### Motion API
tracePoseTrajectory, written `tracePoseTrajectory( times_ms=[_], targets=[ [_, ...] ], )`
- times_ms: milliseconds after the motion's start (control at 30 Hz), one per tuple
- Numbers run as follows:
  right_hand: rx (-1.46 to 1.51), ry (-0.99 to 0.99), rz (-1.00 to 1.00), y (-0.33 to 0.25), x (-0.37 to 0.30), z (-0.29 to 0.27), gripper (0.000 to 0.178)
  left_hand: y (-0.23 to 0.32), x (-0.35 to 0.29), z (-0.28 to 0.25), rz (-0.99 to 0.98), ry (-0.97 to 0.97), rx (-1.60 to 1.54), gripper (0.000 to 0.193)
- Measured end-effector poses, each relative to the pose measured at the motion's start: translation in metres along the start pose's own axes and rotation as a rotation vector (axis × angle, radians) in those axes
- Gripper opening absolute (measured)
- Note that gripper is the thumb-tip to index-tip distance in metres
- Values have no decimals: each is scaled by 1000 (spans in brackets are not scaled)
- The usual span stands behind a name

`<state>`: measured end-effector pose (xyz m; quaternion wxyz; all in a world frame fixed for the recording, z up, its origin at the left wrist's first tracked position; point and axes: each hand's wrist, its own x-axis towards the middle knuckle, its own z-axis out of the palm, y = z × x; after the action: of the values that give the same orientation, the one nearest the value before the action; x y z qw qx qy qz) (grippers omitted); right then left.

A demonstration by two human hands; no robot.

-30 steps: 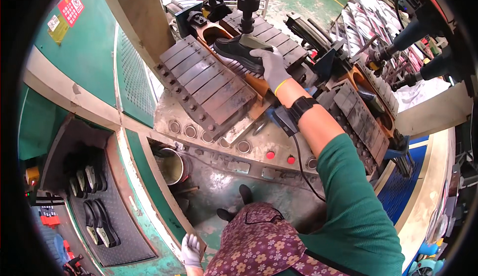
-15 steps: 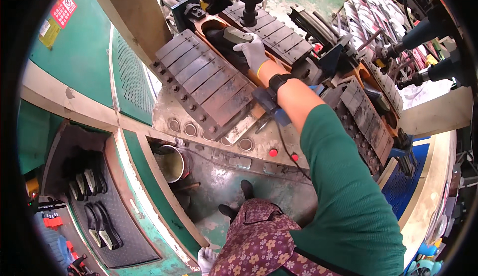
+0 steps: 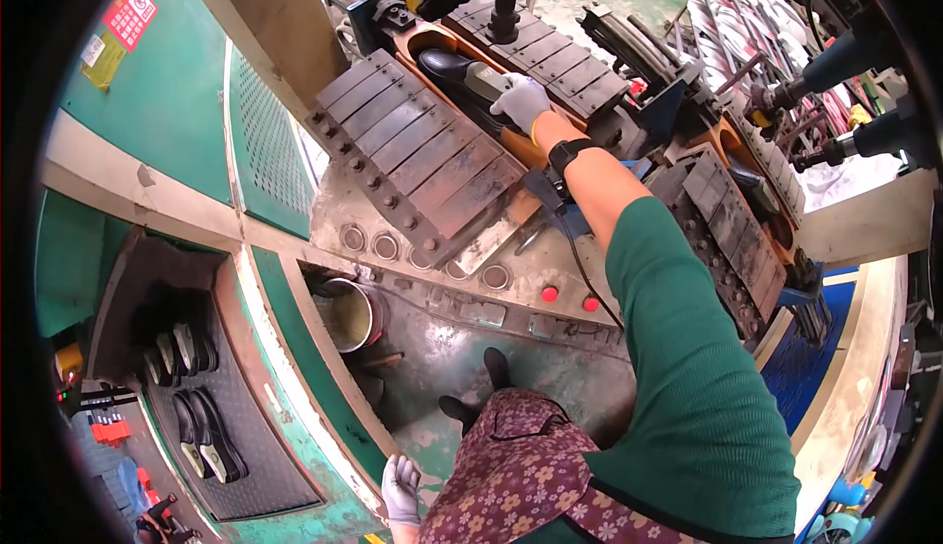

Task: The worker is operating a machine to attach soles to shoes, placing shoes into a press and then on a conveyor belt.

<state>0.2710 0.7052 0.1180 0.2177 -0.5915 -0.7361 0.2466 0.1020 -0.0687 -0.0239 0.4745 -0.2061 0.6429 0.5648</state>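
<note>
Right hand point(image 3: 521, 100), gloved white, reaching into the orange mould channel point(image 3: 432, 43) of the machine, fingers curled around a dark shoe sole point(image 3: 462, 71) lying in that channel, between two banks of grey metal blocks point(image 3: 422, 151). Left hand point(image 3: 400, 488), also gloved, hanging low, well apart from the channel beside a floral apron point(image 3: 511, 475), fingers loosely together, holding nothing. Two red buttons point(image 3: 550, 294) below the channel.

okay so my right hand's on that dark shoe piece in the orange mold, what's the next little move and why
Probably press the dark shoe piece flat into the orange mold, then lift away. Your gloved right hand rests on its near end, and it appears not fully seated.
</note>
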Motion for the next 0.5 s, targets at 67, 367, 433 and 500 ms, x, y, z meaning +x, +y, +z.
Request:
tracePoseTrajectory(
  times_ms=[67, 367, 433, 500],
  targets=[
    [-13, 2, -11, -4, -4, 5, 74, 10, -8, 4, 39, -52, 12, 49],
    [-51, 166, -386, -1, -102, -64, 39, 120, -51, 41, 1069, 265, 789, 33],
    [339, 297, -446, -33, -195, -57, 30, 126, -38, 5, 1146, 387, 886, 35],
    [574, 149, -370, -53, -292, -39, 27, 119, -5, -28, 1164, 461, 1052, 43]
  ],
)
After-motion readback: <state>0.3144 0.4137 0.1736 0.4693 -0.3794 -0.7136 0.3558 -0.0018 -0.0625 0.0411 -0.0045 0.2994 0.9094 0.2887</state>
